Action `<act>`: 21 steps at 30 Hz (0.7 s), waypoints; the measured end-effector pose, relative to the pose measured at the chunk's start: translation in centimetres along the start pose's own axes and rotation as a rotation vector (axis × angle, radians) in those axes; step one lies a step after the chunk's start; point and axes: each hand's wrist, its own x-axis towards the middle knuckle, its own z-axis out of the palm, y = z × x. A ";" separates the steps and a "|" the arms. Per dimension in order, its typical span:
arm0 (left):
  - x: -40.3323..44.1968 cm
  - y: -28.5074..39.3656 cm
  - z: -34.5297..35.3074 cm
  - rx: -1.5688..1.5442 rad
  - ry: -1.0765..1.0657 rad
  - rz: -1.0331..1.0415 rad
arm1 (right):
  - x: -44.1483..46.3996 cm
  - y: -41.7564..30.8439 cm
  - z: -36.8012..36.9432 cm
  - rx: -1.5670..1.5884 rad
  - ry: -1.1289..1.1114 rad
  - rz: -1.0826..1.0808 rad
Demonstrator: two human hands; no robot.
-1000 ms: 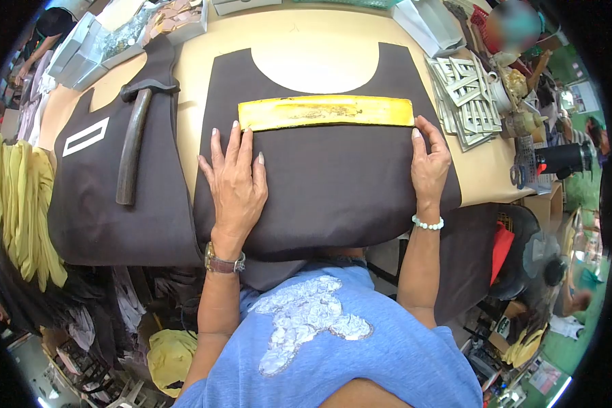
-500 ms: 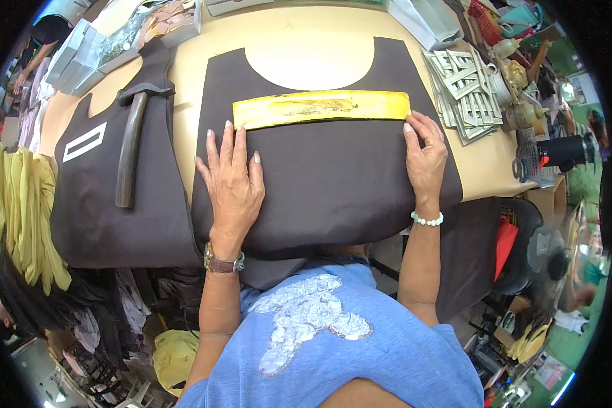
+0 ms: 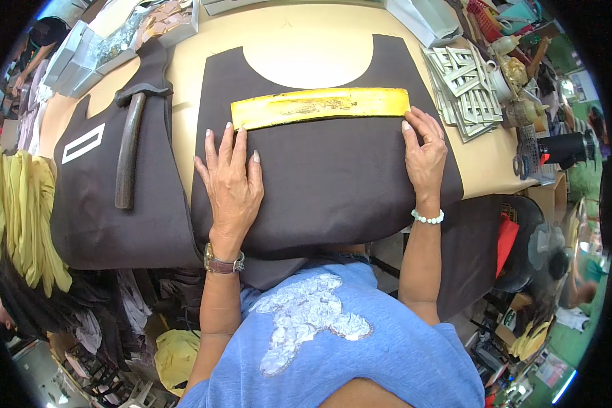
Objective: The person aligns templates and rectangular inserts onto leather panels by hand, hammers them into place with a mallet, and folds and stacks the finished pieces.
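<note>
A curved yellow strip [image 3: 319, 105] with dark smudges lies across a dark cloth panel [image 3: 326, 183] below its scooped neckline. My left hand [image 3: 231, 180] rests flat on the cloth with fingers spread, its fingertips touching the strip's lower left corner. At the opposite end, my right hand [image 3: 425, 156] has its thumb and forefinger close together at the strip's right corner, the other fingers bent beside them. A hammer [image 3: 130, 146] lies on a second dark cloth panel [image 3: 81, 217] to the left, near a white rectangular frame [image 3: 83, 143].
White stencil-like frames [image 3: 466, 92] are piled at the right of the tan tabletop [image 3: 299, 41]. Boxes of small pieces [image 3: 166, 24] stand at the back left. Yellow cloth [image 3: 13, 211] hangs at the left edge. A black chair [image 3: 523, 238] is at the right.
Both hands and the yellow strip hold almost the same position on the cloth. The view has shifted very slightly.
</note>
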 end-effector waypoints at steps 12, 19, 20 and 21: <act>0.1 0.3 -0.2 -0.003 0.005 -0.007 | 0.0 -0.1 0.0 0.003 -0.001 -0.005; 0.1 0.2 -0.4 -0.060 0.060 -0.001 | 0.0 -0.1 -0.1 0.042 0.006 -0.009; 0.1 0.1 -0.4 -0.069 0.072 0.005 | 0.0 0.0 -0.1 0.042 0.006 -0.010; 0.1 0.1 -0.4 -0.080 0.083 0.011 | 0.1 0.0 0.0 0.042 0.005 -0.010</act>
